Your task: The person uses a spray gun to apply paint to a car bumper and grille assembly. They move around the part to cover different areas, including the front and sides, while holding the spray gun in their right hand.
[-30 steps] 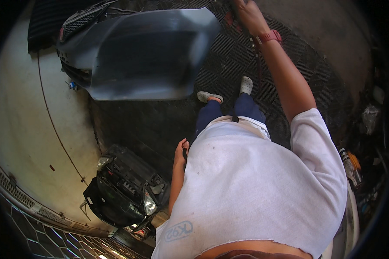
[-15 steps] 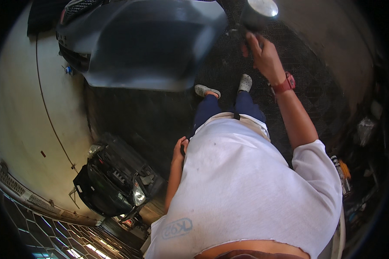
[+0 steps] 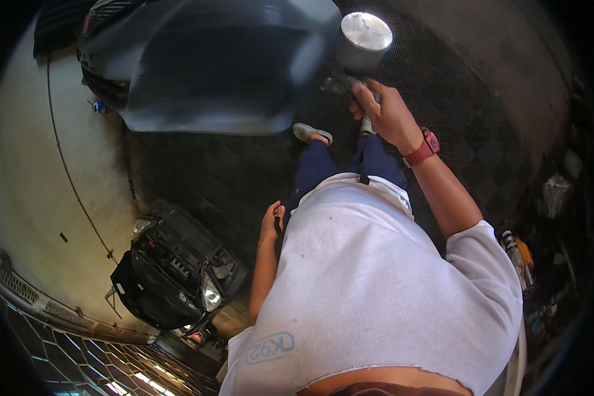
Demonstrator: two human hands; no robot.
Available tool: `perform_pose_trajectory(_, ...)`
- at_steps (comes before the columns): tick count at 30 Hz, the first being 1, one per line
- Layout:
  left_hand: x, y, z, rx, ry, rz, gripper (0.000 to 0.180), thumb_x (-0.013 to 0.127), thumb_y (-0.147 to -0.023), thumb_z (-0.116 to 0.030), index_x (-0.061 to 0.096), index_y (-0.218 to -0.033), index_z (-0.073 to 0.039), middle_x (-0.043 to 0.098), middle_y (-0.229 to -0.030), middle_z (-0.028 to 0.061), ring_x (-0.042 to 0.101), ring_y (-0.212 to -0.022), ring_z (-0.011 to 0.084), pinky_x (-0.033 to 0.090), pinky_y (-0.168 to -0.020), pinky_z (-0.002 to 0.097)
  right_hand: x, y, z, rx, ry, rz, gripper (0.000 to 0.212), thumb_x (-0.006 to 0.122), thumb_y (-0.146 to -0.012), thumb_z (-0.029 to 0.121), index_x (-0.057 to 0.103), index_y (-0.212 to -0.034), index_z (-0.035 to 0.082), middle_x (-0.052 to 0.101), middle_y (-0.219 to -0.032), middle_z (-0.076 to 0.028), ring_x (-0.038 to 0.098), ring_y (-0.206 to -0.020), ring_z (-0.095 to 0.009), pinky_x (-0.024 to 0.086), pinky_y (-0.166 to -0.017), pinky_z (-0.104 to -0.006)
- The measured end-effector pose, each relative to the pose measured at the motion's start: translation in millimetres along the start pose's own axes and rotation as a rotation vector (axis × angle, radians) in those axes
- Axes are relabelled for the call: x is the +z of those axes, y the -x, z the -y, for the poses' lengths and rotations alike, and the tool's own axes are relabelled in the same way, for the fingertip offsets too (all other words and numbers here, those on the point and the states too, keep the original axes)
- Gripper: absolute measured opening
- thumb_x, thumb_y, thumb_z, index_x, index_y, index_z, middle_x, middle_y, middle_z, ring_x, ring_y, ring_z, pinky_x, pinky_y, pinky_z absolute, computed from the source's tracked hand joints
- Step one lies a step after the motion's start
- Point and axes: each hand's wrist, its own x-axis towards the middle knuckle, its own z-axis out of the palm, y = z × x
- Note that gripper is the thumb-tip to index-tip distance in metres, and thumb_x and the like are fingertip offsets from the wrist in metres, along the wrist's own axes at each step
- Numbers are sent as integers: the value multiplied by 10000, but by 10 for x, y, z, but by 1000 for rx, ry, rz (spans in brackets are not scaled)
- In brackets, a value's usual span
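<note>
One spray gun (image 3: 359, 63) gripped in my right hand (image 3: 391, 115).
Its silver-topped cup (image 3: 367, 31) faces up, near the right end of the grey panel (image 3: 211, 72); a red watch (image 3: 422, 149) circles that wrist. My left hand (image 3: 270, 221) hangs by my hip, loosely curled beside a dark item (image 3: 278, 226); I cannot tell whether it holds that. Off to my left sits a black car (image 3: 153, 290).

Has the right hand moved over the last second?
Yes, toward the body: the right hand was level with the far edge of the grey panel, and is now alongside its near part.
</note>
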Motion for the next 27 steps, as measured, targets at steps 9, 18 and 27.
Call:
perform_pose_trajectory(9,57,69,191,-133,112,86,519,593,-1024,-409,564,-1396,-48,684,-1221,163,686,-1048,240,514,-926,338,-176,-294,-7,16,71,-221,559,533,-1037,462,668,-1142,-70,737,-809,-145,730,-754,-208,551,-690,-329)
perform_pose_trajectory(18,27,-42,198,-125,121,52,482,594,-1027,-364,570,-1394,-52,679,-1251,150,675,-1101,235,506,-973,350,-22,49,-13,26,174,-43,498,531,-1047,403,662,-1058,-78,678,-728,-133,676,-670,-206,531,-665,-343)
perform_pose_trajectory(27,-34,-107,425,-117,192,31,464,594,-1030,-341,571,-1393,-53,677,-1260,140,675,-1107,217,513,-962,340,272,18,-129,39,116,-246,497,542,-1043,421,676,-1157,-45,689,-737,-76,623,-616,-143,513,-595,-322)
